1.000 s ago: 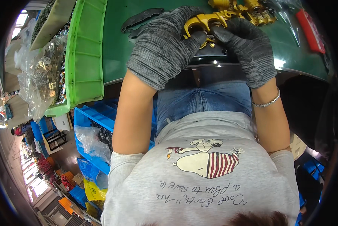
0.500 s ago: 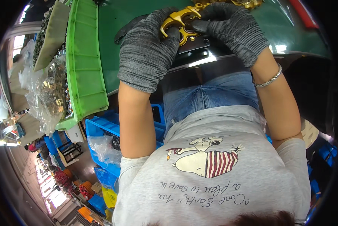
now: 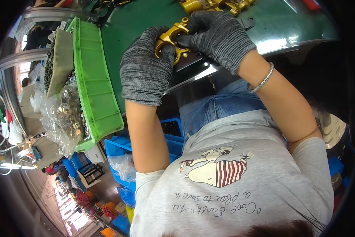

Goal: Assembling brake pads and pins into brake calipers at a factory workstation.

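Note:
A gold-coloured metal part (image 3: 167, 38) with a curved arm, rounded openings and a small eyelet is held between my two gloved hands near the table's front edge. My left hand (image 3: 146, 67), in a grey knit glove, is closed around its left side, with the thumb against the lower curve. On the other side, my right hand (image 3: 223, 39), gloved the same, pinches the part, its fingertips reaching into the opening. Just below the part lies a black flat plate (image 3: 190, 63) with small holes. My fingers hide some of the part.
More gold metal parts (image 3: 217, 5) lie at the back of the green table (image 3: 280, 23). A black hooked piece (image 3: 248, 23) is beyond my right hand. To the left stand a green bin (image 3: 96, 79) and clear plastic bags (image 3: 63, 118) of small parts. Blue crates (image 3: 118, 148) sit below.
The whole view has shifted, and my hands with the gold part appear further left. The part looks slightly more tilted. Both hands keep hold of it.

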The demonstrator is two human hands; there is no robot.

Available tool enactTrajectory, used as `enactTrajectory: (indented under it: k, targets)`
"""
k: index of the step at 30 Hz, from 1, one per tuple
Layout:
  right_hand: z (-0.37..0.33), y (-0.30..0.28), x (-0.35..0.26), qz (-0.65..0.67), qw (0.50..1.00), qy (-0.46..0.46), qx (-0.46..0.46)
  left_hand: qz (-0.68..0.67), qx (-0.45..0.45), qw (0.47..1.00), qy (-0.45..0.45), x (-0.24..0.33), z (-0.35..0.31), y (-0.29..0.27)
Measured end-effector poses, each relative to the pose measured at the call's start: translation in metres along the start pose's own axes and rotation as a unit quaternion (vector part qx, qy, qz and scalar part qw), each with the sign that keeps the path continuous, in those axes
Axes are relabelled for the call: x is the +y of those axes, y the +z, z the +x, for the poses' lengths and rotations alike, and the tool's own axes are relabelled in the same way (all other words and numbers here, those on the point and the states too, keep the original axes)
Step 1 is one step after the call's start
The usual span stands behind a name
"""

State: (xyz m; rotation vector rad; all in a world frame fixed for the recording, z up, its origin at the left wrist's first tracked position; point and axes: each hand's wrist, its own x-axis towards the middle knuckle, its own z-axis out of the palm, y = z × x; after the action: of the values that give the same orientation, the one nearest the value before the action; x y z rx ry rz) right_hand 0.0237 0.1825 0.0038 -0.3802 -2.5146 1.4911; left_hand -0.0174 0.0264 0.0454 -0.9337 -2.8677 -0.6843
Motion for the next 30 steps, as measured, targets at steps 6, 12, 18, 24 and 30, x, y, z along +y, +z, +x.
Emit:
enactTrajectory:
  k: [6, 12, 18, 24, 30]
  targets:
    - [0.005, -0.009, -0.003, -0.286, 0.928, -0.212, 0.108, 0.056, -0.066, 0.996, 0.001, 0.003, 0.01, -0.008]
    - [0.014, -0.017, -0.021, -0.295, 0.921, -0.215, -0.138, 0.118, -0.066, 0.99, 0.032, -0.003, 0.006, -0.01]
    - [0.008, 0.0, 0.005, -0.281, 0.908, -0.31, 0.006, 0.143, -0.025, 0.989, 0.026, 0.006, 0.002, -0.002]
    - [-0.01, -0.034, 0.004, -0.221, 0.938, -0.267, 0.0, 0.091, -0.048, 0.995, 0.021, 0.003, 0.005, -0.002]
    - [-0.02, -0.086, 0.047, -0.378, 0.897, -0.204, 0.107, -0.053, -0.06, 0.997, 0.013, -0.013, -0.014, -0.014]
